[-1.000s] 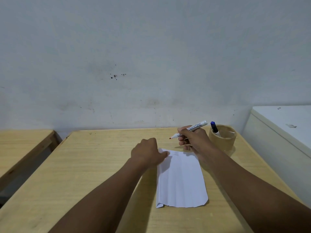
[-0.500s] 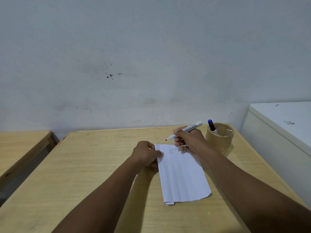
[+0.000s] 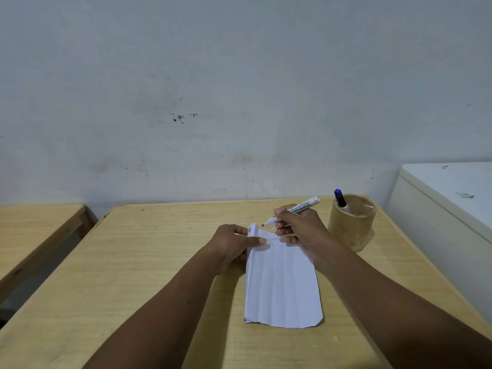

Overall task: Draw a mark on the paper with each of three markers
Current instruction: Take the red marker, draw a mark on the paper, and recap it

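A folded white paper lies on the wooden table. My left hand pinches the paper's upper left corner and lifts that edge. My right hand holds an uncapped white marker with a red tip, the tip hovering just above the paper's top edge. To the right stands a brown tape roll used as a holder, with a blue-capped marker upright inside it. No third marker shows.
A white cabinet stands against the table's right side. A second wooden table sits to the left across a gap. A grey wall runs behind the table's far edge.
My left hand has taken hold of the paper's top left corner and raised it. The paper has shifted a little, and my right hand with the marker has come nearer its top edge.
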Available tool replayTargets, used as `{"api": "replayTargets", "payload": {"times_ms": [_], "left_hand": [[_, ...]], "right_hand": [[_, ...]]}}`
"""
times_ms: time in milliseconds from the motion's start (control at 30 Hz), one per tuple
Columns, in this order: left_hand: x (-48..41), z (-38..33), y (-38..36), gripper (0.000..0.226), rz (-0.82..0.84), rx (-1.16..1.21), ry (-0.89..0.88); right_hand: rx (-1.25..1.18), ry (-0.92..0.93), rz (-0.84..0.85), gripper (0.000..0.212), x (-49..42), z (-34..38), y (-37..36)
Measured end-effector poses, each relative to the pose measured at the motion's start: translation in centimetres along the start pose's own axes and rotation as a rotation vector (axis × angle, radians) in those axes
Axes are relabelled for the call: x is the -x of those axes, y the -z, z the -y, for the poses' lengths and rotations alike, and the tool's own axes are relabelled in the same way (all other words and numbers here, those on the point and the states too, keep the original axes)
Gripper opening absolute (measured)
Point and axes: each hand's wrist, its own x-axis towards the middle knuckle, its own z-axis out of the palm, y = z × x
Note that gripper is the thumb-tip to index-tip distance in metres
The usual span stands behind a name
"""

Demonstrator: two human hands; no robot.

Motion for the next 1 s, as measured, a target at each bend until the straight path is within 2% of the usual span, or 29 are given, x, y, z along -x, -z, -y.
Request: {"api": "replayTargets", "payload": {"times_ms": [133,267,367,467,667,767,867,933,1000], "left_hand": [[0.0,0.1,-0.4,0.023,0.064,0.025,-0.003],[-0.2,0.5,-0.5,0.018,0.039,-0.038,-0.019],[0.1,0.3,-0.6,0.024,-0.010,-0.067,-0.010],[0.2,0.3,-1.1,0.041,-0.064,-0.154,-0.061],[0.7,0.7,-2.5,0.086,-0.243,-0.762,-0.372],[1.5,1.5,-2.6,0.074,-0.307,-0.949,-0.473],[2.6,2.5,-2.2,0.054,-0.228,-1.120,-0.584],[3.2,2.8,-1.8,0.056,-0.161,-1.146,-0.595],[3.5,2.7,-1.5,0.069,-0.146,-1.180,-0.580]], "right_hand": [[0.007,0.014,0.004,0.006,-0.2,0.1,0.1],[0.018,0.029,0.014,0.005,0.0,0.0,0.2],[0.013,0.024,0.008,0.004,0.1,-0.4,0.4],[0.016,0.019,0.000,0.004,0.2,-0.7,0.4],[-0.006,0.018,-0.012,0.004,0.1,-0.8,0.5],[-0.022,0.020,-0.013,0.004,0.1,-1.0,0.6],[-0.044,0.016,-0.016,0.006,0.0,-1.4,0.5],[-0.050,0.017,-0.029,0.007,0.0,-1.6,0.3],[-0.038,0.026,-0.065,0.007,-0.1,-1.9,-0.1]]}}
